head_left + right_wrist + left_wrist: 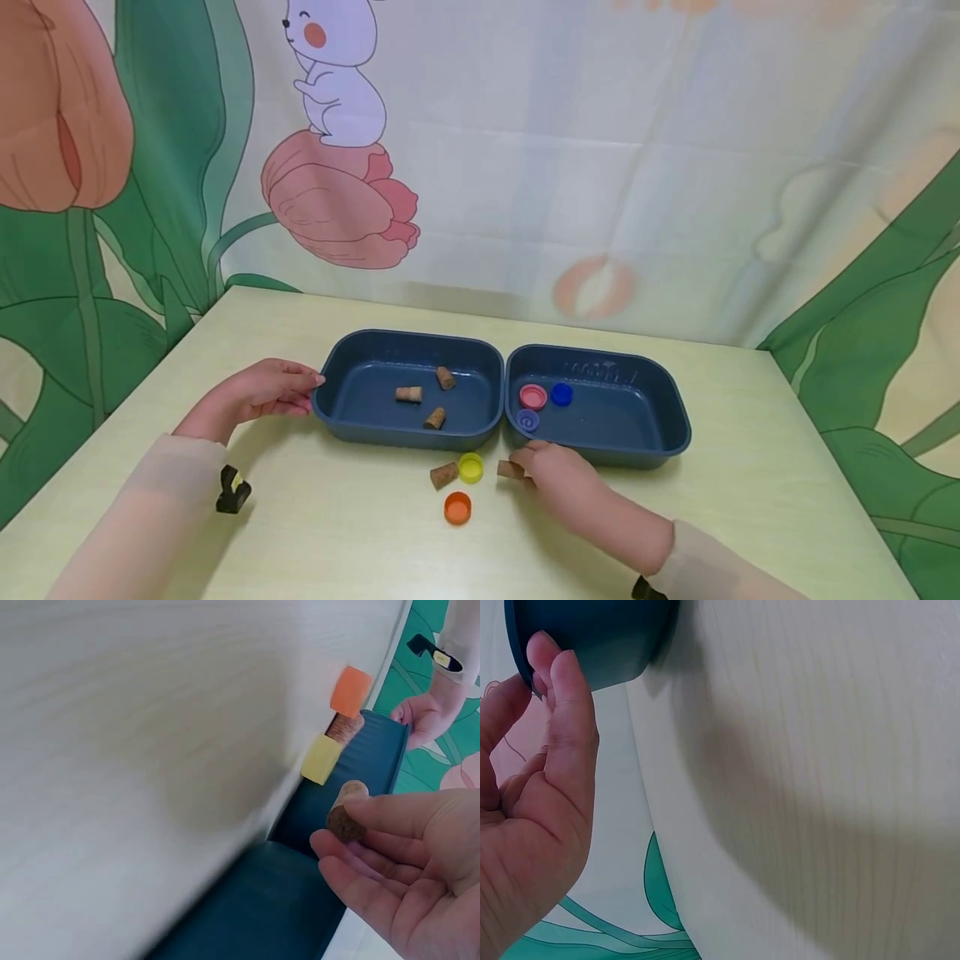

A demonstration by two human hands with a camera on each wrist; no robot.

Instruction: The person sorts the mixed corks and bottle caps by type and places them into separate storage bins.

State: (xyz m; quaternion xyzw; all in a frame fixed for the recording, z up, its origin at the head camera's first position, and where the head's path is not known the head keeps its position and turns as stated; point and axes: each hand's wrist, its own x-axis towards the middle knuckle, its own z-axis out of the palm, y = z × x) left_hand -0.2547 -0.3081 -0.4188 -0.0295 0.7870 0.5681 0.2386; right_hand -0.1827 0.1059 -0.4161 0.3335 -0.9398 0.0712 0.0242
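At six o'clock in the head view, the right grip (564, 487) is pinching a cork (511, 470) outside the right tray (630, 457); should it be slackening, we are expecting a drop onto the tabletop (337, 533). Farther, at eight o'clock, the left grip (273, 389) is pinching the left tray (390, 434). Only there are we seeing the right tray's caps (533, 396).

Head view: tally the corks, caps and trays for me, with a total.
Corks: 5 (3 in the left tray, 1 on the table, 1 in the right hand)
Caps: 5 (3 in the right tray, 2 on the table)
Trays: 2
Total: 12
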